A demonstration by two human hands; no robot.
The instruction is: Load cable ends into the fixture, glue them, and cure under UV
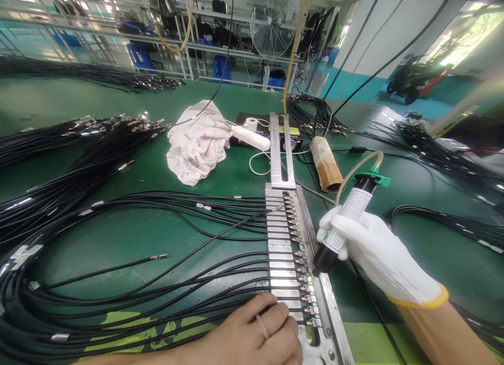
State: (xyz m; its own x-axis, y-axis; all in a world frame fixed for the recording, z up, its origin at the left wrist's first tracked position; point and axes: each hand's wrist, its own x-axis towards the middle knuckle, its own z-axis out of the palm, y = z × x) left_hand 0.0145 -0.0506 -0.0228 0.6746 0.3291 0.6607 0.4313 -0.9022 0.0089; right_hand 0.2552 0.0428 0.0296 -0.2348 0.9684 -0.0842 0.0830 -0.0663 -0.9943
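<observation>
My right hand point(366, 239), in a white knit glove with a yellow cuff, grips a glue syringe point(350, 212). The syringe has a black tip, a white label and a green cap with a clear hose. Its tip points down at the connectors on a metal jig point(281, 239). Black cables point(236, 275) lie side by side in the jig's slots, their metal connectors point(303, 270) along its right side. My bare left hand point(263, 331), with a ring, rests curled on the jig's lower end over the cables; its thumb and whatever is under the fingers are hidden.
Behind the jig are a crumpled white cloth point(199, 142), a white-handled tool point(250, 137), a black box point(246, 121) and a cardboard tube point(326, 165). Cable bundles point(79, 144) cover the green table's left side; more cables point(444, 223) lie right. A yellow hose point(293, 44) hangs down.
</observation>
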